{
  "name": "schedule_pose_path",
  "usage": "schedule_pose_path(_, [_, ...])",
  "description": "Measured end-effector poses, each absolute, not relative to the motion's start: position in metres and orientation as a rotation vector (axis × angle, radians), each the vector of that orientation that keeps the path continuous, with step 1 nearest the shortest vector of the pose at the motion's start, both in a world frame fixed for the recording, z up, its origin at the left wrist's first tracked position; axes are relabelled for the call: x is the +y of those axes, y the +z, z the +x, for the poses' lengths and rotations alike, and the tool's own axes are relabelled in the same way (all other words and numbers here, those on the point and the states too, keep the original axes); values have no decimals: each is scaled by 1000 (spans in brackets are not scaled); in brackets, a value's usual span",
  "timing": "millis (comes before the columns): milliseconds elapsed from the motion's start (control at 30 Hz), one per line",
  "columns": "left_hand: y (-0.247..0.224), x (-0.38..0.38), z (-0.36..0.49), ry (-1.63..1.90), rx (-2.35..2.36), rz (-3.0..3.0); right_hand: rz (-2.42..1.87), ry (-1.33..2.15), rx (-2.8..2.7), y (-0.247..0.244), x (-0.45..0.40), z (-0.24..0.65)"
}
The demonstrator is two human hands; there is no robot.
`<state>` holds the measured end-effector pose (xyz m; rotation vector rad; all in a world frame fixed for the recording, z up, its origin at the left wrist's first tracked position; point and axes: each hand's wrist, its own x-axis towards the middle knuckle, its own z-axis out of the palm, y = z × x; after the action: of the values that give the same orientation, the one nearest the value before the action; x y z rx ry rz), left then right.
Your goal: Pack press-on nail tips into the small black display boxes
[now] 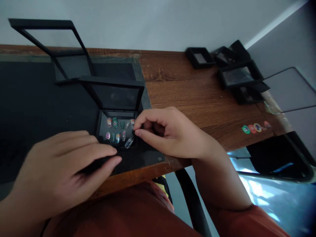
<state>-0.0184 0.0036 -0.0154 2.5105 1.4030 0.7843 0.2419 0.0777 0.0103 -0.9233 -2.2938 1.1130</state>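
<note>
A small black display box (98,131) lies in front of me with its windowed lid (115,95) raised. Inside it are two rows of decorated press-on nails, among them a green nail (115,122), a pink one (108,135) and a clear one (128,143) slanting at the front right corner. My right hand (170,131) reaches in from the right. Its thumb and forefinger pinch at a press-on nail (132,122) by the box's right edge, partly covered by the fingertips. My left hand (69,161) hovers at the front left corner, thumb and forefinger slightly apart, nothing visible between them.
Behind on the left, a larger black frame-lidded box (71,67) stands open. Several black boxes (237,75) are piled at the back right of the wooden table (172,79). Round stickers (256,127) mark its right edge. A dark mat (37,108) covers the left side.
</note>
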Motion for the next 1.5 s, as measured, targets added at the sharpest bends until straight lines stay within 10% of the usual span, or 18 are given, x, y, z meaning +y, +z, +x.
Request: schedule_pose_path(1500, [-11, 11, 11, 947, 1266, 2411, -690, 1324, -2360, 5, 81, 242])
